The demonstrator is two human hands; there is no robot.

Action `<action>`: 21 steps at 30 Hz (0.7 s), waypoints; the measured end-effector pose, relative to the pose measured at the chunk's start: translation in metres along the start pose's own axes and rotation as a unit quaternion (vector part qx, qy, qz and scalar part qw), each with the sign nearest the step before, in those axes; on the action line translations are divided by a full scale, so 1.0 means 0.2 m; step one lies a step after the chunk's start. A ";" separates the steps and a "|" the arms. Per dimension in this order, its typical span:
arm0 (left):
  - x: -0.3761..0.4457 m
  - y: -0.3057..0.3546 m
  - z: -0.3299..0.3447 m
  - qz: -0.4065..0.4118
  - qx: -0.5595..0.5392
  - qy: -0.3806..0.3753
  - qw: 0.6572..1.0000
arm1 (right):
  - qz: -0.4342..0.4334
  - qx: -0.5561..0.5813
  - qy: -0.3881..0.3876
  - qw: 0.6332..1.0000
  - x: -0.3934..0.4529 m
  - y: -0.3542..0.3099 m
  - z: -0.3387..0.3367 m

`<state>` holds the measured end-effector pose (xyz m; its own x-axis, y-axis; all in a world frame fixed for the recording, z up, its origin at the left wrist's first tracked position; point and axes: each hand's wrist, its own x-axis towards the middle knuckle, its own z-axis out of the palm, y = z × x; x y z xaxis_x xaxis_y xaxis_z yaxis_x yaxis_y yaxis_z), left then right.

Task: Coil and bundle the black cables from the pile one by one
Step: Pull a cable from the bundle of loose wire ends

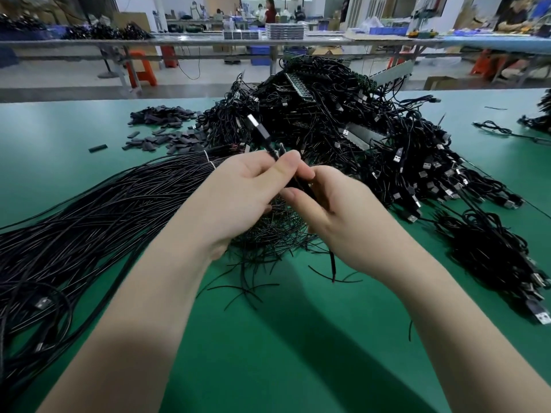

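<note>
The left hand [241,186] and right hand [325,204] both pinch one black cable [269,146] between thumb and fingers [287,162]. Its USB plug [255,123] juts up past the fingertips; its thin tail [332,263] hangs below the right palm, above the green counter [283,338].

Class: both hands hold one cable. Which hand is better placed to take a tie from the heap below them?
Right. The left hand pinches the cable below its plug; the right hand sits lower, nearer the ties.

Glossy black cables [89,210], smooth matt green tabletop [268,338], seemingly metal plug tips [541,318]
</note>
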<state>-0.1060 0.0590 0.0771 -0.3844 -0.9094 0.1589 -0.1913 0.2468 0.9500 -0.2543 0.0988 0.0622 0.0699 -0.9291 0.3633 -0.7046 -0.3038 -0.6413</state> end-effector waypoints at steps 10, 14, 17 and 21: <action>0.01 -0.03 -0.07 0.107 0.300 0.154 0.935 | 0.113 0.015 -0.069 0.991 0.04 0.12 0.07; 0.01 -0.06 0.05 0.192 0.569 -0.047 0.798 | 0.146 0.152 -0.200 0.957 0.03 0.18 0.04; 0.02 -0.12 0.13 0.114 0.589 -0.122 0.791 | 0.153 0.111 -0.275 0.942 0.01 0.23 0.03; 0.01 -0.17 0.19 0.032 0.668 -0.177 0.722 | 0.132 0.032 -0.327 0.935 -0.01 0.27 0.05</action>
<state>-0.1349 0.0616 0.0350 -0.5925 -0.7977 -0.1124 -0.7727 0.6022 -0.2007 -0.2850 0.0814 0.0203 0.3317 -0.8973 -0.2913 -0.7162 -0.0386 -0.6968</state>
